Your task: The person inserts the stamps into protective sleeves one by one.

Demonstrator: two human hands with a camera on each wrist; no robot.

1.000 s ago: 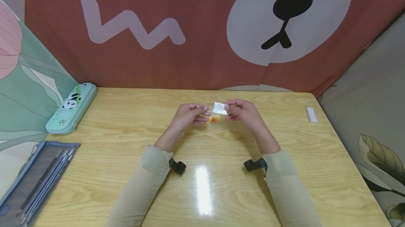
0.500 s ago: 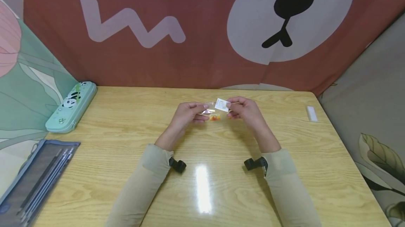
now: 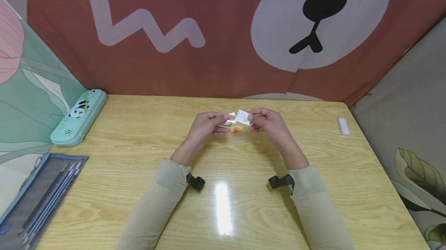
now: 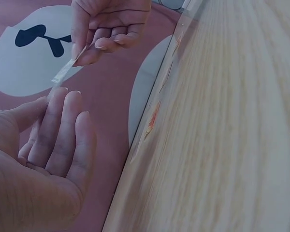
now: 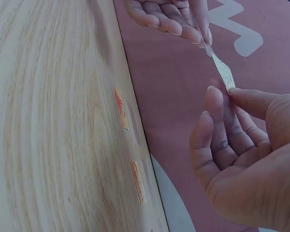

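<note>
My left hand (image 3: 208, 124) pinches a clear, shiny plastic piece (image 3: 230, 119) between thumb and fingers. A small white square piece (image 3: 242, 117) with faint print is pinched by my right hand (image 3: 266, 121). The two pieces meet between the hands, above the table; I cannot tell whether they are joined. In the left wrist view, the white piece (image 4: 64, 72) appears nearly edge-on. Below the hands, a small orange-and-yellow printed piece (image 3: 237, 129) lies on the table. The right wrist view has two such pieces, one nearer (image 5: 138, 182) and one farther (image 5: 121, 107).
The wooden table (image 3: 174, 219) meets a brown-red cloth (image 3: 223, 72) at its back edge. At left lie a mint panda pencil case (image 3: 79, 118) and a mesh pouch (image 3: 45, 199) with slim items inside. A white block (image 3: 343, 126) sits near the right edge.
The white piece has shifted and tilted slightly in my right hand, rising and then dropping a little. More of the shiny plastic shows beside my left fingers. Both arms stay nearly in place.
</note>
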